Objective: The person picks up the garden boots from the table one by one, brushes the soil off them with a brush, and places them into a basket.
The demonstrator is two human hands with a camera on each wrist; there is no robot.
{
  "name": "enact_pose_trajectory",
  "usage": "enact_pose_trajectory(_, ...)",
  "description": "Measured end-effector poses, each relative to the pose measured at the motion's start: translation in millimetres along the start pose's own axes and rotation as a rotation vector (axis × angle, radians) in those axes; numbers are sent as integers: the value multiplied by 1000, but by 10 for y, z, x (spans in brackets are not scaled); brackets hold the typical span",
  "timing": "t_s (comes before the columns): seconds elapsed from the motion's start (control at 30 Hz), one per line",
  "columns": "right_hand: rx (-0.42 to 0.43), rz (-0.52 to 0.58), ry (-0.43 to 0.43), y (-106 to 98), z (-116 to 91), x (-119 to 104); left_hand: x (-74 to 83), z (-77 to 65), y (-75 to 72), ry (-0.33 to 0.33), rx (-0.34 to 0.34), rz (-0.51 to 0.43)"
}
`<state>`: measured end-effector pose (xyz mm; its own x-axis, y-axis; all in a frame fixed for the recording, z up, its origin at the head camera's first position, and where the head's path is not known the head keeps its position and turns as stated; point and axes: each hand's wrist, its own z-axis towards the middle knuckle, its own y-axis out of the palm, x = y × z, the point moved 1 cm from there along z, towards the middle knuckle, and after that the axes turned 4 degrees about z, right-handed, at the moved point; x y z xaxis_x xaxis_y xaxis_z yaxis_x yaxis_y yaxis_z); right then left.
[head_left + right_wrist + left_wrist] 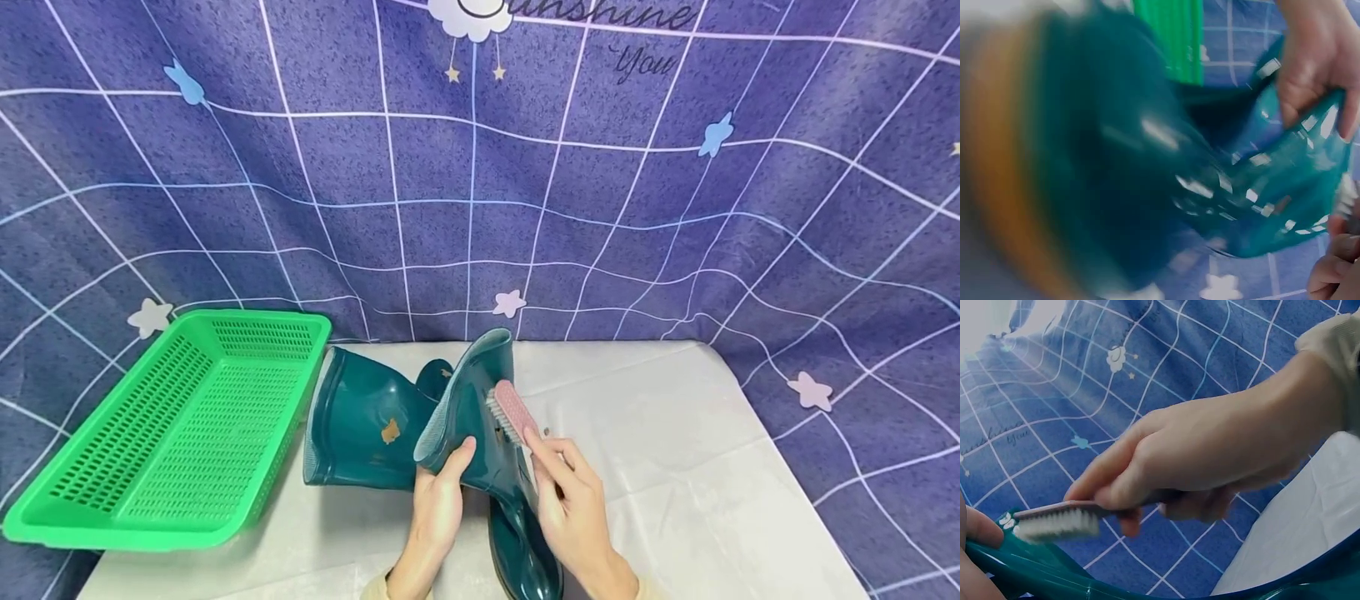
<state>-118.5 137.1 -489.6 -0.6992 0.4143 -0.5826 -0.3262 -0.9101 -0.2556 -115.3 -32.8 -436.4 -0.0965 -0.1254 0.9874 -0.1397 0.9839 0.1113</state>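
A dark green rubber boot (468, 408) is held tilted over the table, its opening to the upper left and its foot towards the near edge. My left hand (437, 504) grips the rim of its shaft, the thumb lying on the outer face. In my right hand (573, 508) is a pink scrubbing brush (512, 408), its white bristles against the shaft. The left wrist view shows the brush (1060, 519) side-on, fingers wrapped round its handle. The matching boot (367, 408), marked with a small gold bear-like print, lies on its side just left of the held one.
At the left stands a green perforated plastic basket (296, 408). A white cloth (675, 467) covers the table. Behind it hangs a blue gridded curtain (585, 200) with stars and lettering.
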Motion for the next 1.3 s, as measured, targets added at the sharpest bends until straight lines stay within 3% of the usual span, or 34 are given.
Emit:
enact_pose_trajectory(0.07,-12,49,32,12,-121,10,8,-3,-1,3,3,-7)
enact_pose_trajectory(0.2,-54,6,167,14,-298,57,15,-4,-18,-4,28,-8)
enact_pose_trajectory(0.33,-69,-19,275,-6,-344,104,-1,-2,-35,-2,46,-1)
enact_pose_trajectory(0.57,-99,6,177,21,-403,118,-16,-3,-49,24,40,-7)
enact_pose_trajectory(0.73,-26,-1,180,42,-431,146,-6,-2,-34,18,45,-23)
enact_pose_trajectory(0.83,8,54,99,51,-459,142,-10,-9,-19,13,34,-13)
enact_pose_trajectory(0.93,-14,80,26,63,-491,124,-16,-15,-25,20,39,0)
enact_pose_trajectory(1.13,-30,-16,107,47,-481,94,-28,-7,-42,33,41,7)
enact_pose_trajectory(1.3,-4,7,107,36,-453,76,-8,-8,-28,25,40,-3)
